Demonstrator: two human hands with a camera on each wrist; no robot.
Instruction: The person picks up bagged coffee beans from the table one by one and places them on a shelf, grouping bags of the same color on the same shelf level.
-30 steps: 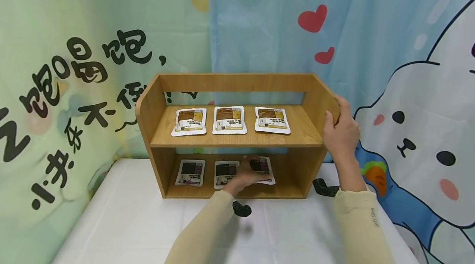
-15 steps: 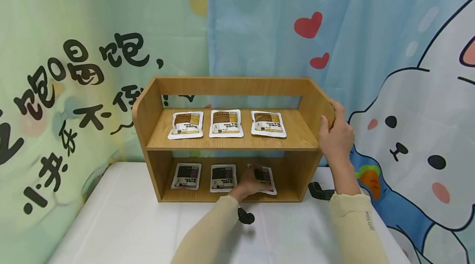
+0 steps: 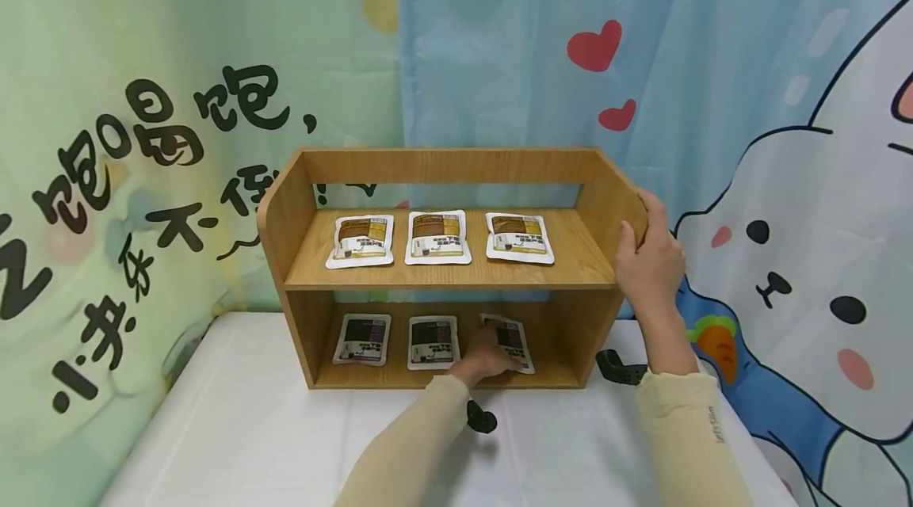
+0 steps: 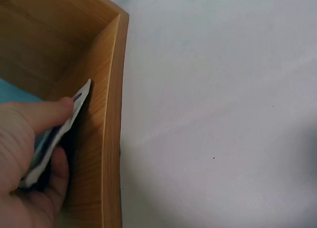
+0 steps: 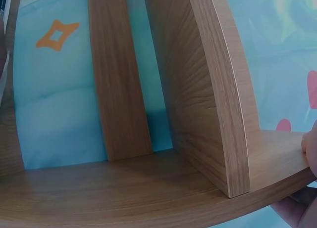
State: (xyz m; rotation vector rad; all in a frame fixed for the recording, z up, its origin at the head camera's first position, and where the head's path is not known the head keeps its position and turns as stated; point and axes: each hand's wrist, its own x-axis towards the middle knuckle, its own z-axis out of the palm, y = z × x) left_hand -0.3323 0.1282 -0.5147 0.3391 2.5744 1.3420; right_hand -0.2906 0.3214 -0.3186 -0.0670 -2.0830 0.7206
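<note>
A wooden two-tier shelf (image 3: 442, 285) stands on the white table. My left hand (image 3: 487, 356) reaches into its lower tier and pinches a dark-labelled white packet (image 3: 515, 339), the rightmost there. In the left wrist view, my thumb lies on one face of the packet (image 4: 74, 114) and the fingers curl behind it, near the bottom board. Whether the packet touches that board I cannot tell. My right hand (image 3: 651, 265) grips the shelf's right side panel (image 3: 615, 214), thumb inside and fingers outside. Part of that hand (image 5: 311, 151) shows at the right wrist view's edge.
Two more dark-labelled packets, a left one (image 3: 362, 339) and a middle one (image 3: 433, 342), lean in the lower tier. Above them lie three packets with brown-yellow labels (image 3: 437, 238). Printed curtains (image 3: 492, 40) hang behind. White cloth (image 3: 235, 412) covers the table.
My left hand has shifted slightly over the held packet, which now tilts a little more and shows more of its top. The right hand keeps its grip. The head view has moved a little.
</note>
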